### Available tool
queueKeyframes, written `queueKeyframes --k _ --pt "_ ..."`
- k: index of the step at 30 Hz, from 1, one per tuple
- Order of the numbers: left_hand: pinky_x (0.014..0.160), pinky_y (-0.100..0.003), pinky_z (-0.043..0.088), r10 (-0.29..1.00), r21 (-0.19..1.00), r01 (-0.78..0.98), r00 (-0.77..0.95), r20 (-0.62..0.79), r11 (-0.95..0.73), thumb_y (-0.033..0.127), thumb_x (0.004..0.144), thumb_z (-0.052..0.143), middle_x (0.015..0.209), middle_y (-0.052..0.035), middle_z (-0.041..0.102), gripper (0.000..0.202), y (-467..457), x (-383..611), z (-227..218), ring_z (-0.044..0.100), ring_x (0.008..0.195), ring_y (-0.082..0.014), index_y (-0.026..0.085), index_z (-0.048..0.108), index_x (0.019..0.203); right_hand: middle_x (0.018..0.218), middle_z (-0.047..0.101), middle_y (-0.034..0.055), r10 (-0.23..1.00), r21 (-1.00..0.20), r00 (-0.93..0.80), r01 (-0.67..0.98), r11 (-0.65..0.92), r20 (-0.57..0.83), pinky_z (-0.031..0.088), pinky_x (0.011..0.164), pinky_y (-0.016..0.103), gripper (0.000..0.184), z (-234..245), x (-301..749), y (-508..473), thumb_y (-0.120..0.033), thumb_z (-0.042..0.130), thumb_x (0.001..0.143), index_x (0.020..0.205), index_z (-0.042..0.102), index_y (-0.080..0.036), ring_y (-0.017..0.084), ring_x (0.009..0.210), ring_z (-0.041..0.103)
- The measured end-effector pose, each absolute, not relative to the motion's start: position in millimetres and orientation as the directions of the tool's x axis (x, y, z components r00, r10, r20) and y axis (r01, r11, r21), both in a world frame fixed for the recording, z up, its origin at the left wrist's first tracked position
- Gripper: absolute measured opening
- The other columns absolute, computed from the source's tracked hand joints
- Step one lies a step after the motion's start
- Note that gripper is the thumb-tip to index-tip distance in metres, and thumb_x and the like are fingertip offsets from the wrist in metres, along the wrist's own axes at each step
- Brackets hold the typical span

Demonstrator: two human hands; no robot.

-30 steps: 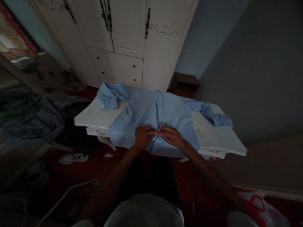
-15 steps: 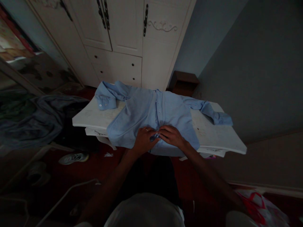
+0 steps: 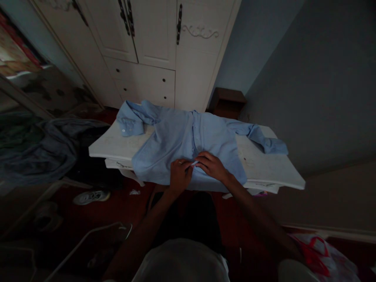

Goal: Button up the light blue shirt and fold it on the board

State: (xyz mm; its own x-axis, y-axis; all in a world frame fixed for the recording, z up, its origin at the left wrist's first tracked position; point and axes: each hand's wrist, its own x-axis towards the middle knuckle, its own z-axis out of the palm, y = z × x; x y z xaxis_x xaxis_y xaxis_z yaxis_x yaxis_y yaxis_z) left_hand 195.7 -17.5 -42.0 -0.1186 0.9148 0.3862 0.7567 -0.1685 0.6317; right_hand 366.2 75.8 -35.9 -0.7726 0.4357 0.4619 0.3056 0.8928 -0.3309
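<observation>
Shirt (image 3: pixel 173 129), head view: spread front up on white table (image 3: pixel 273 170), center of frame; sleeves (image 3: pixel 257 137) extend left and right. Left hand (image 3: pixel 180 173) and right hand (image 3: pixel 212 166), below center, pinch the front of the shirt in narrow fingertip grips. Change: pale strip of cloth (image 3: pixel 194 163) spans the fingertips where a dark fold showed half a second earlier; sleeves remain in place.

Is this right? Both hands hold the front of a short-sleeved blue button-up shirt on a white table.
No: the head view shows the button-up shirt is long-sleeved. The left hand and right hand hold its front, on the white table.
</observation>
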Motion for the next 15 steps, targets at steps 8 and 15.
queueKeyframes --k 8,15 --pt "0.085 -0.039 0.043 0.906 0.692 0.710 -0.196 0.375 -0.133 0.021 0.086 0.059 0.088 -0.0035 0.072 0.014 -15 198 -42 0.062 0.089 -0.0215 0.021 0.073 0.088 0.106 0.057 0.0103 0.511 -0.397 -0.666 0.333 0.855 0.544 0.054 0.085 0.037 0.018 -34 367 74 -0.034 0.058 0.092 0.103 0.061 -0.021 0.021 0.099 0.058" --pt "0.086 -0.037 0.044 0.871 0.713 0.683 -0.242 0.427 -0.160 0.021 0.088 0.057 0.089 -0.0028 0.072 0.017 -17 200 -47 0.062 0.090 -0.0201 0.022 0.073 0.094 0.085 0.066 0.0048 0.586 -0.619 -0.694 0.254 0.743 0.419 0.051 0.076 0.031 0.018 -17 363 53 -0.033 0.055 0.094 0.090 0.069 -0.021 0.017 0.081 0.062"
